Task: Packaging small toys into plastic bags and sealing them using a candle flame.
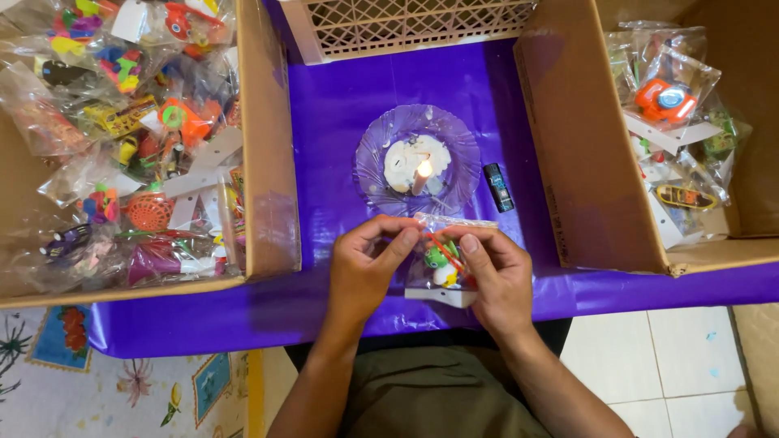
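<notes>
— Room to move is small here. The purple worktop (341, 105) has a strip of bare space in the middle, and its near edge runs right by the person's lap.

— What is on each side?

— A big cardboard box (272, 162) full of bagged toys stands on the left. Another cardboard box (568, 162) with fewer bagged toys stands on the right. A white lattice basket (406, 24) sits at the back. So the middle is walled in on three sides.

— And in the middle?

— A clear plate (369, 174) with a lit candle (422, 174) on it. A small dark lighter (498, 186) lies just beside the plate, on the right.

— Where are the hands?

— Both are just in front of the plate, near the flame. The left hand (365, 268) and the right hand (491, 272) pinch the top of a small clear toy bag (442, 264) between them. Fingers are curled in and thumbs press on the bag. The bag hangs upright, with a white card at its bottom.
</notes>
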